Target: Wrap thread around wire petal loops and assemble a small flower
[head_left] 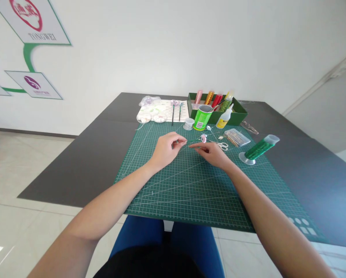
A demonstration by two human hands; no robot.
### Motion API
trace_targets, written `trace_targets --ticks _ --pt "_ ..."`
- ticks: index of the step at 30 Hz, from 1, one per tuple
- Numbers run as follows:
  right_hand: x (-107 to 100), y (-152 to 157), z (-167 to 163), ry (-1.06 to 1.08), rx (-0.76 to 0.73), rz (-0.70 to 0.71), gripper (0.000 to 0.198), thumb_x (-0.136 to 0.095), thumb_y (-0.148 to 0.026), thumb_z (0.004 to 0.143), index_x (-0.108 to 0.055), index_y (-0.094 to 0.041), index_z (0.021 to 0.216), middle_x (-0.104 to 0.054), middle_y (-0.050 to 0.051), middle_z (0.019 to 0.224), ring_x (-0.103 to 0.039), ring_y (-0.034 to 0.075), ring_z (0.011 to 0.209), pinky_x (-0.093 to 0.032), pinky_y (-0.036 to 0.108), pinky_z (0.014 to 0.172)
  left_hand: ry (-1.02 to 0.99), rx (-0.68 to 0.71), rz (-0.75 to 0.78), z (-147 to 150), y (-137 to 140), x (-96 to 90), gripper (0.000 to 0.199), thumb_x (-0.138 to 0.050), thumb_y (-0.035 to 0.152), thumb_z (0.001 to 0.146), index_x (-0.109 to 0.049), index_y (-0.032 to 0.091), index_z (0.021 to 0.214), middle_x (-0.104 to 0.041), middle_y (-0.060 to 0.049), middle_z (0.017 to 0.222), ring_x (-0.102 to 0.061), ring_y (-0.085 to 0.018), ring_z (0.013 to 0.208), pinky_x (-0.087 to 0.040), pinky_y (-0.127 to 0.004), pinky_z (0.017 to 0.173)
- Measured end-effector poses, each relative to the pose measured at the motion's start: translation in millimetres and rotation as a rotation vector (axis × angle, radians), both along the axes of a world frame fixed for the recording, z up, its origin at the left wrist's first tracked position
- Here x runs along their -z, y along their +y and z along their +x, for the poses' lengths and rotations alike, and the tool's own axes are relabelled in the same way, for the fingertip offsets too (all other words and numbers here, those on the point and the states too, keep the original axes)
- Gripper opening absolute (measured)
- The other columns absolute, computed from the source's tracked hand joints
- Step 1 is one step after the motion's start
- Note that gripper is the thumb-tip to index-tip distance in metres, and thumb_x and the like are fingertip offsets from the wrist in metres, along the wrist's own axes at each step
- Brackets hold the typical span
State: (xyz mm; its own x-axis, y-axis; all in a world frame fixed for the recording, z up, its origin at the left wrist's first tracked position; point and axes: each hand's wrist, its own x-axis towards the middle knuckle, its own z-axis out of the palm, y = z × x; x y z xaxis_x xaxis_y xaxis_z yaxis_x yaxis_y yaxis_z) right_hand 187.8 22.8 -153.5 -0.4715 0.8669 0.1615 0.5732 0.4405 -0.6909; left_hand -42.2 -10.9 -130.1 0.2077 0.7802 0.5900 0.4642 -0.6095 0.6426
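Observation:
Over the cutting mat (173, 193), my left hand (167, 149) is closed in a pinch. A thin, wire-like strand (176, 143) shows at its fingers. My right hand (212, 153) faces it a short gap away, index finger reaching left and fingertips together. Whatever it pinches is too small to make out. Just behind the right hand lies a small pink flower (203, 138) with a thin stem. White-handled scissors (223, 146) lie beside that hand, partly hidden by it. A small clear spool (188, 124) stands beyond both hands.
Behind are a green can (203, 117), a glue bottle (225, 117) and a green box (240, 114) of coloured rolls. A clear case (237, 137) and green-filled tube (261, 148) stand right. Paper (165, 106) with wrapped pieces and two dark-stemmed flowers (175, 103) lies back left.

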Motion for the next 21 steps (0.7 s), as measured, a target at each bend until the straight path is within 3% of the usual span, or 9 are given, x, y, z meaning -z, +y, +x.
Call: trace_targets --ticks 10,15,21 --pt "-2.8 -4.7 -4.0 -0.022 -0.082 -0.092 0.042 -0.052 -0.034 0.092 -0.081 -0.010 0.112 -0.042 -0.004 0.056 -0.029 0.011 0.054 -0.023 0.027 0.054 -0.002 -0.025 0.047 -1.4 1.6 2.1 0.010 -0.068 0.016 0.095 -0.077 0.018 0.101 -0.072 -0.002 0.084 -0.062 -0.012 0.070 -0.052 -0.026 0.069" --pt "-2.7 -7.7 -5.7 -0.004 -0.143 -0.156 0.040 -0.053 -0.032 0.091 -0.081 -0.012 0.109 -0.045 -0.003 0.058 -0.030 0.011 0.054 -0.023 0.027 0.053 0.002 -0.051 0.057 -2.9 2.9 1.8 0.010 -0.069 0.014 0.095 -0.077 0.018 0.095 -0.072 -0.002 0.082 -0.062 -0.012 0.069 -0.052 -0.026 0.069" --pt "-6.9 -11.8 -7.7 0.026 -0.258 -0.276 0.038 -0.055 -0.031 0.091 -0.081 -0.011 0.110 -0.039 -0.005 0.055 -0.026 0.010 0.053 -0.019 0.026 0.051 0.034 -0.088 0.055 -4.7 6.1 4.9 0.011 -0.068 0.015 0.096 -0.078 0.019 0.094 -0.074 -0.002 0.083 -0.064 -0.013 0.070 -0.052 -0.027 0.068"
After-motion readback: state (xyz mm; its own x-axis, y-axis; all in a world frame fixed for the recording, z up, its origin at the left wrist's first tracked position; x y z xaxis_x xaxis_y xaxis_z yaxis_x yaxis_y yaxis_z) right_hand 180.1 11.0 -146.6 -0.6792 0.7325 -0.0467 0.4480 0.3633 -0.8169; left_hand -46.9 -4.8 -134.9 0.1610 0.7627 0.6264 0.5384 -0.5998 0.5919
